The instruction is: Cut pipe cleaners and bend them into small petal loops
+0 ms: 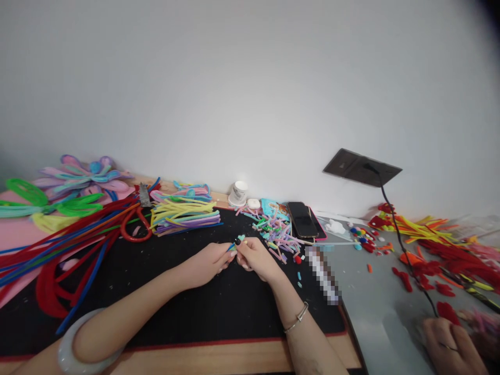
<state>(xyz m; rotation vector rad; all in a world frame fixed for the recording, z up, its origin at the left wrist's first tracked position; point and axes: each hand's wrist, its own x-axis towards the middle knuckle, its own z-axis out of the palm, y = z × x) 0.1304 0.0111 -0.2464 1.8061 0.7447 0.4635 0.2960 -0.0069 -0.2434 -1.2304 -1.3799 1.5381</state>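
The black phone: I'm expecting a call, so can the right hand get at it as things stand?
Probably yes: nothing visible covers the black phone, and only short fuzzy pieces lie between it and the right hand, which grips a small workpiece.

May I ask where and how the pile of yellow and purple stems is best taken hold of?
Probably around the middle, from above on the near side: the pile of yellow and purple stems is long strands running side to side, black mat lies in front, and a red loop sits by its left end.
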